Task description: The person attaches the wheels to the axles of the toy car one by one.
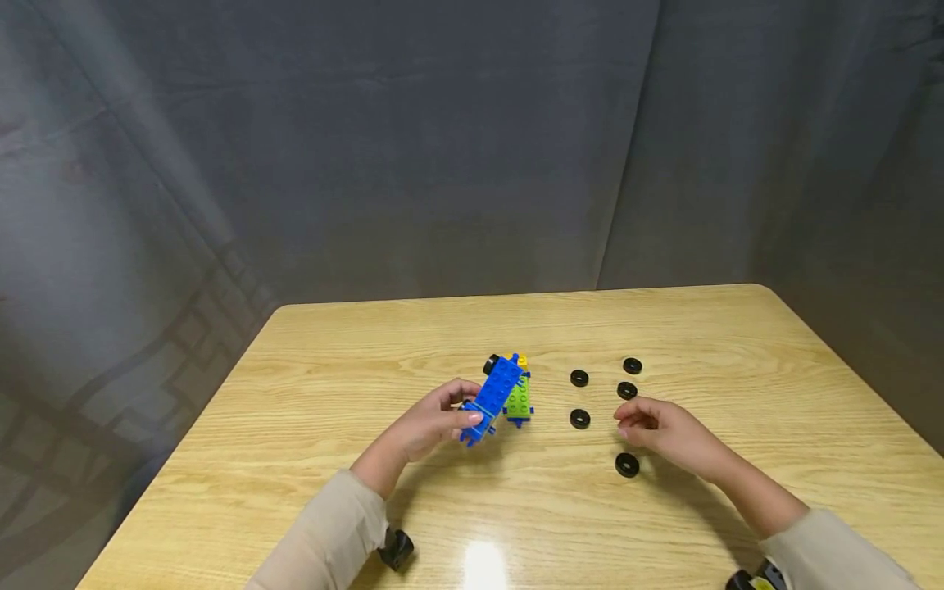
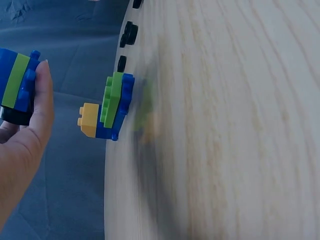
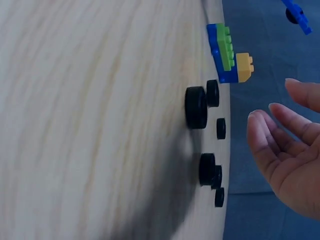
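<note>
My left hand (image 1: 435, 422) grips one end of a blue toy vehicle base (image 1: 497, 389) with studs, holding it tilted above the table. A black wheel (image 1: 492, 365) is fitted at its far left side; in the left wrist view a green stripe crosses the blue block (image 2: 22, 82). Behind it stands a second blue base carrying green bricks (image 1: 519, 401) and a yellow brick (image 3: 243, 67). Over the table, my right hand (image 1: 674, 434) hovers with loosely bent fingers and nothing in them. Loose black wheels lie around it, one nearer me (image 1: 627, 465) and one just beyond its fingertips (image 1: 627, 390).
More black wheels lie flat on the wooden table (image 1: 354, 352), including a left pair (image 1: 579, 378) and a far one (image 1: 632, 365). A grey curtain (image 1: 442, 164) hangs behind the table's back edge. A black device (image 1: 396, 549) sits by the left sleeve.
</note>
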The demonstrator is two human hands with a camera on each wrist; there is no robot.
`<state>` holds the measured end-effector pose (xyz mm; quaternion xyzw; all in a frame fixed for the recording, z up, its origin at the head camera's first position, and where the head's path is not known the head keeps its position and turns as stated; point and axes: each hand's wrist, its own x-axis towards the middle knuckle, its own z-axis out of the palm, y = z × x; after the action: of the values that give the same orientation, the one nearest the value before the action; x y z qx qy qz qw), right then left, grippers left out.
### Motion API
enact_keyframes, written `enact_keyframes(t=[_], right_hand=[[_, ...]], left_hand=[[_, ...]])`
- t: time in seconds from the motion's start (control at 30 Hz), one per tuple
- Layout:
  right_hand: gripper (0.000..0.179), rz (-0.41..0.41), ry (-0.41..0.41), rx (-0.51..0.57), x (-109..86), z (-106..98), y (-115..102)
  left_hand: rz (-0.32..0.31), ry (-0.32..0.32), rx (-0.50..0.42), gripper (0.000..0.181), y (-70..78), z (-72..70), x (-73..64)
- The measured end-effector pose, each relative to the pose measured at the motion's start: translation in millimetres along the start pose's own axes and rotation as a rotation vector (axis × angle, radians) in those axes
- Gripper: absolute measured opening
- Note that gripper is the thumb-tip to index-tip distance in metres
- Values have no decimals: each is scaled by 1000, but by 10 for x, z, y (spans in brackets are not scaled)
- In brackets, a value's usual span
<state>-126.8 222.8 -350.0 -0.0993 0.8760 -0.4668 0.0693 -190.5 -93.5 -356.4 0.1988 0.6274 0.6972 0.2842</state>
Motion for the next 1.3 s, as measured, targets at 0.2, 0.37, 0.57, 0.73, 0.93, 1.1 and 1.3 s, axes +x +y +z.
enact_keyframes(t=[0.2, 0.37, 0.57, 0.73, 0.93, 1.1, 1.3], right_hand=[[30, 12, -21, -81, -37, -16, 77], [30, 5, -82, -110, -53, -2, 129], [32, -8, -153, -184, -53, 42, 178], [34, -37, -175, -224, -55, 58, 185], [33, -87, -199, -244, -33, 65, 179], [29, -130, -193, -296, -1, 87, 189], [24, -147, -190, -314, -10, 118, 205]], left_hand=[[27, 131, 2, 43, 31, 2, 7], [48, 250, -24, 41, 52, -17, 13], [45, 324, -88, 43, 51, -47, 27], [38, 340, -85, 47, 47, -59, 49], [43, 374, -92, 49, 88, -47, 66], [53, 390, -137, 51, 108, -39, 69], [44, 381, -159, 53, 52, -23, 84]])
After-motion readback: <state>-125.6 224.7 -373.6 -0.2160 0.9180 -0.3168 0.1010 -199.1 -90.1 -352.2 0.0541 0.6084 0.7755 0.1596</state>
